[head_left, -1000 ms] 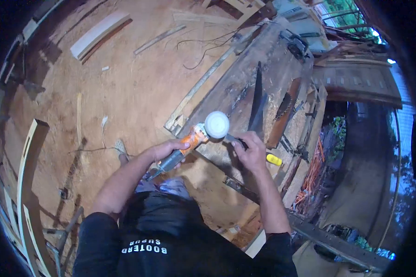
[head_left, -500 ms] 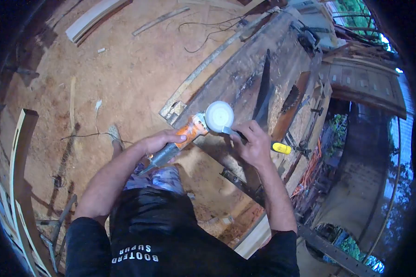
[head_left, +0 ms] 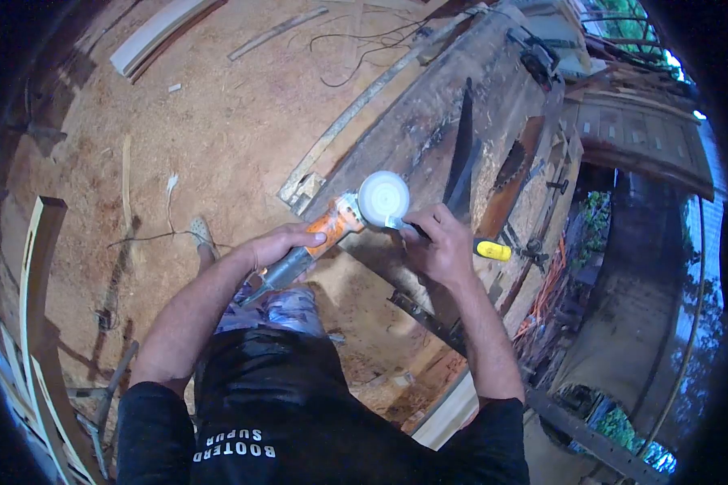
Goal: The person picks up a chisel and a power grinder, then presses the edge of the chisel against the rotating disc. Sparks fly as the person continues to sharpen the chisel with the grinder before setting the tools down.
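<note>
My left hand (head_left: pixel 287 242) is wrapped around the body of an orange and grey angle grinder (head_left: pixel 323 230), its thumb along the top. The grinder's round pale disc (head_left: pixel 384 199) faces up, beside the bench edge. In my closed right hand (head_left: pixel 441 246) is a chisel (head_left: pixel 492 249); its yellow handle end sticks out past the hand on the right. The short, shiny blade tip overlaps the disc's lower right rim. My fingers hide the middle of the chisel.
A worn wooden workbench (head_left: pixel 416 105) carries a handsaw blade (head_left: pixel 463 149), a toothed circular blade (head_left: pixel 513 166) and sawdust. Clamp-like metal parts (head_left: pixel 534 252) sit along its right side. Curved wooden pieces (head_left: pixel 44 267) stand at left, and a cord (head_left: pixel 364 56) lies on the dusty ground.
The view has shifted slightly. The chisel tip's angle at the disc's rim has changed a little and catches more light; both hands keep their grips.
</note>
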The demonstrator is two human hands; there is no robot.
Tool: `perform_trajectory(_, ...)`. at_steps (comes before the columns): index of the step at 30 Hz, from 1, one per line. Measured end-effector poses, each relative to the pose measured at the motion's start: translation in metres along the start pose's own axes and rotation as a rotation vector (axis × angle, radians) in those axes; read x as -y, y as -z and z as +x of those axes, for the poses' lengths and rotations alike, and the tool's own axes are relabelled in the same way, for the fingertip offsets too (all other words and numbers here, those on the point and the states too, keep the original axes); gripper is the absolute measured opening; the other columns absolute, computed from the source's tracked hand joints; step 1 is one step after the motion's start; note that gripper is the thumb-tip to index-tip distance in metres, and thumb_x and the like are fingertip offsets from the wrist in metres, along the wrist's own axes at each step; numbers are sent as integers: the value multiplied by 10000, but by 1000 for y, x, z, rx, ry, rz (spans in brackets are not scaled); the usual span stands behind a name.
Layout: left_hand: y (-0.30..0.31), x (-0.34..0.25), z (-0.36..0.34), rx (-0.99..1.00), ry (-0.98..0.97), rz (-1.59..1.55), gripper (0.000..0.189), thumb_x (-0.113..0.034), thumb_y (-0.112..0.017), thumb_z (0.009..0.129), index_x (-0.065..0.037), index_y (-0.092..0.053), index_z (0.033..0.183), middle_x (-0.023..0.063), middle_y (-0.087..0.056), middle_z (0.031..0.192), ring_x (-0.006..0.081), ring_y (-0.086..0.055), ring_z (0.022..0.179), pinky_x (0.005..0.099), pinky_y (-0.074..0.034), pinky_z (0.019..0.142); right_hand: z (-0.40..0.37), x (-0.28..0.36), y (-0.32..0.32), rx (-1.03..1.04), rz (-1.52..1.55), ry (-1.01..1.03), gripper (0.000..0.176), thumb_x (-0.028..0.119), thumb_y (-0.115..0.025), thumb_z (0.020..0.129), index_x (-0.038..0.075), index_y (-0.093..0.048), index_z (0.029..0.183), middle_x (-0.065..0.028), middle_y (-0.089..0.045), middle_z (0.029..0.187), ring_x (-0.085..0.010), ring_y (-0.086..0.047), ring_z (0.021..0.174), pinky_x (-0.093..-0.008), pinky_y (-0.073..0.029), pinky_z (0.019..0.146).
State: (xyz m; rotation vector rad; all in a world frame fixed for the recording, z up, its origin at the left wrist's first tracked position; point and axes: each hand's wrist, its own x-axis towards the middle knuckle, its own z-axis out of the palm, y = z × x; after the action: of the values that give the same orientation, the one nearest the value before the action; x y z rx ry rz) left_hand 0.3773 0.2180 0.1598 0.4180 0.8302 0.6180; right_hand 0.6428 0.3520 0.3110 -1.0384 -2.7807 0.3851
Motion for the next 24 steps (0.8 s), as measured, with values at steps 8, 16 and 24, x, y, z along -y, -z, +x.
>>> perform_trajectory(8, 2, 3, 4, 12, -14, -29, 637, -529, -666, 947, -27, -503, 1303, 117, -645, 894, 205, -694, 642, 339, -598, 570, -1, 1, 0, -74, 70, -17, 162, 131, -794, 800, 144, -730, 948, -66, -704, 904, -270, -709, 755, -387, -578, 635)
perform_trajectory(16, 5, 2, 5, 47, 18, -20, 640, -537, -673, 941, -55, -501, 1325, 118, -636, 938, 210, -685, 689, 349, -592, 575, 0, 3, 5, -71, 2, 4, 180, 123, -795, 772, 147, -727, 937, -64, -707, 876, -285, -712, 757, -398, -587, 624)
perform_trajectory(24, 0, 1, 5, 43, -24, -7, 546, -528, -644, 963, -45, -519, 1184, 117, -643, 844, 217, -684, 636, 353, -582, 550, 1, 5, 8, -48, 40, 2, 174, 109, -793, 763, 129, -707, 912, -66, -693, 867, -284, -708, 767, -398, -585, 630)
